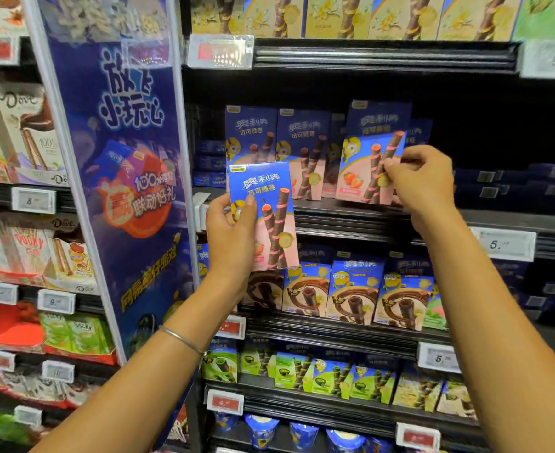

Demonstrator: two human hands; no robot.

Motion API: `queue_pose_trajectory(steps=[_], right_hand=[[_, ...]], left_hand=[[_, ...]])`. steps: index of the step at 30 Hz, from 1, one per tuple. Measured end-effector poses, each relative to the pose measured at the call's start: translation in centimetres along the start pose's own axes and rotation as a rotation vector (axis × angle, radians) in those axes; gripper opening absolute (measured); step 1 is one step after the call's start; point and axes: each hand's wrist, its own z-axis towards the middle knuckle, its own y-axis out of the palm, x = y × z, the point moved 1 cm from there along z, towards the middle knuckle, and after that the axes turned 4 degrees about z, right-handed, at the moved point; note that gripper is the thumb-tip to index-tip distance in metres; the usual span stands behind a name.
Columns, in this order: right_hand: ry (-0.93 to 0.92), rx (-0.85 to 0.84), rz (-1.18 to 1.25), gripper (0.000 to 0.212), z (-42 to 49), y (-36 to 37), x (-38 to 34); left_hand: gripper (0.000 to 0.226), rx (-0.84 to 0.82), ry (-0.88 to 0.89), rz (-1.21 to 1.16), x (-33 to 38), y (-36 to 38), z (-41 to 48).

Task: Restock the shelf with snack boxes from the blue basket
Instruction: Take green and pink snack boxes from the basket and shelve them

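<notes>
The middle shelf [351, 212] is packed on its left half. 2 upright blue boxes [251, 132] stand at the front with more behind them, and flat blue boxes [209, 165] are stacked at the far left beside the banner panel [129, 158], which walls that side. The right hand [423, 181] pinches a tilted box [367, 165] just right of these. The left hand [230, 233] holds a second box [263, 204] in front of the shelf edge. Right of the tilted box the bay lies open and dark up to the upper shelf [384, 55]; only low stacks of flat dark boxes [505, 184] sit toward its back right. A gap runs above the upright boxes. Price tags [505, 245] jut from the shelf edges.
</notes>
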Motion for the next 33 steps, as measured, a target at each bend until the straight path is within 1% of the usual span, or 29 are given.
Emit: queue_pose_trajectory(steps=[2, 5, 8, 14, 21, 25, 28, 29, 31, 32, 33], right_hand=[[0.007, -0.013, -0.061, 0.023, 0.3, 0.7, 0.7], [0.013, 0.012, -0.103, 0.024, 0.6, 1.2, 1.3], [-0.029, 0.011, -0.166, 0.026, 0.9, 1.6, 1.4], [-0.083, 0.017, -0.278, 0.029, 1.2, 2.5, 1.6], [-0.107, 0.035, -0.298, 0.026, 1.6, 2.8, 1.8], [-0.09, 0.024, -0.299, 0.028, 1.6, 2.7, 1.9], [-0.088, 0.016, -0.26, 0.03, 0.5, 2.1, 1.4], [-0.123, 0.034, -0.242, 0.031, -0.2, 1.8, 1.1], [-0.248, 0.081, -0.18, 0.03, -2.4, 1.3, 0.0], [-0.309, 0.067, -0.139, 0.027, -3.7, 1.4, -0.6], [-0.347, 0.008, -0.106, 0.023, -5.1, 1.7, -1.2]], left_hand=[[0.034, 0.002, 0.008, 0.006, -0.1, 0.2, 0.1], [0.032, -0.002, 0.024, 0.005, -0.1, 0.5, 0.2], [0.029, -0.011, 0.025, 0.018, -0.2, 0.6, 0.2], [0.016, -0.045, -0.006, 0.012, -0.1, 1.0, 0.1], [0.023, -0.07, 0.007, 0.039, 0.1, 1.2, 0.1], [0.028, -0.094, -0.002, 0.036, 0.2, 1.4, 0.0], [0.026, -0.099, 0.015, 0.031, 0.4, 1.6, 0.1], [0.023, -0.1, 0.027, 0.029, 0.4, 1.7, 0.2], [0.015, -0.101, 0.043, 0.021, 0.3, 2.0, 0.4], [0.01, -0.106, 0.053, 0.013, 0.3, 2.3, 0.5], [0.007, -0.111, 0.069, 0.01, 0.3, 2.6, 0.5]])
